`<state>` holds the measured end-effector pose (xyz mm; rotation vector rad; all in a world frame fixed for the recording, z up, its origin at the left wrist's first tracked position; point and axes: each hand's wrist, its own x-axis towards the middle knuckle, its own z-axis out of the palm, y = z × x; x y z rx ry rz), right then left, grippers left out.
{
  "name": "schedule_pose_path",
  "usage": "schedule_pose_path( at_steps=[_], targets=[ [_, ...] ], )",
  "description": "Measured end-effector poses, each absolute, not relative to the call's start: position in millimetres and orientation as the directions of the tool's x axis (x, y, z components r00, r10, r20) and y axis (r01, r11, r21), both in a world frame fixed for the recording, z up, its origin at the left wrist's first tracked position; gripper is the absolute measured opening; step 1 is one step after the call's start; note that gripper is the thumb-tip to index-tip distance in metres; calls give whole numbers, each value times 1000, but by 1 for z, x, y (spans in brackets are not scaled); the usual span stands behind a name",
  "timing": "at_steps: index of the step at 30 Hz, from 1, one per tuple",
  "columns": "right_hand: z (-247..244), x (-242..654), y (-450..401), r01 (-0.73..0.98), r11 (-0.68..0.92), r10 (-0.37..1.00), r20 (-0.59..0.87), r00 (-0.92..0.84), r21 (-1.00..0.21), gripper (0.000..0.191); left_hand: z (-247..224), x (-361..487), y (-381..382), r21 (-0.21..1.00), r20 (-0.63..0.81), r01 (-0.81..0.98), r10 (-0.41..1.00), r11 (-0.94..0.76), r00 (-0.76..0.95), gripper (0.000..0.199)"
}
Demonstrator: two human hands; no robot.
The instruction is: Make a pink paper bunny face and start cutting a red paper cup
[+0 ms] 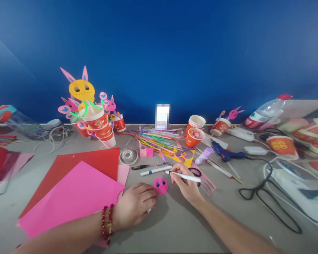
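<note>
A white marker (187,176) is gripped in my right hand (184,183), its dark tip pointing left above the table. Just left of that tip lies a round pink paper face (161,186) with two dark eyes. My left hand (137,204) rests palm down with curled fingers, fingertips at the face's left edge. From beneath these fingers pokes a small white end (148,211), which looks like a marker cap; the rest is hidden. Behind the face lie a white-and-blue marker (155,170) and a black pen (140,167). Black-handled scissors (195,172) are partly hidden behind my right hand.
Pink paper (74,197) overlaps red paper (50,180) on the left. Stacked red cups (99,123) carry a yellow rabbit face (82,90). Colourful straws (159,139) spread behind. Right are a glue stick (204,156), a blue glue gun (225,151) and a black cable (275,204).
</note>
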<state>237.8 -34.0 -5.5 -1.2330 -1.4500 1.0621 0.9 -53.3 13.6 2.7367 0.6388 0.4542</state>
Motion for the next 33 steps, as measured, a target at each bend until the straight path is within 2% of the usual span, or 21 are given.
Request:
schedule_pose_path(
  at_steps=[5,8,13,16,18,21,28,30,33],
  targets=[
    [-6,237,-33,188,136,990,124,-73,-973,8,12,1,-50,404,270,360,486,-841,831,17],
    [-4,237,-37,234,197,980,184,-76,-952,7,12,1,-50,443,320,352,512,-825,797,16],
    [8,233,-57,337,495,869,460,-184,-801,7,8,0,-50,423,398,387,552,-819,733,18],
    [16,227,-70,266,702,712,634,-302,-661,18,4,1,-50,374,394,441,570,-816,722,17],
    [19,222,-76,210,786,614,701,-363,-581,25,2,3,-50,359,370,459,575,-813,730,16],
    [20,218,-79,150,823,552,711,-436,-547,27,0,5,-50,358,324,471,581,-806,747,14],
    [16,214,-80,231,772,620,620,-482,-592,12,-1,6,-51,348,296,471,572,-811,765,11],
    [14,212,-80,253,785,607,617,-501,-566,9,0,7,-52,317,315,452,542,-834,779,12],
    [8,209,-81,273,838,538,634,-556,-472,6,4,9,-57,210,379,425,474,-880,794,13]
  ],
)
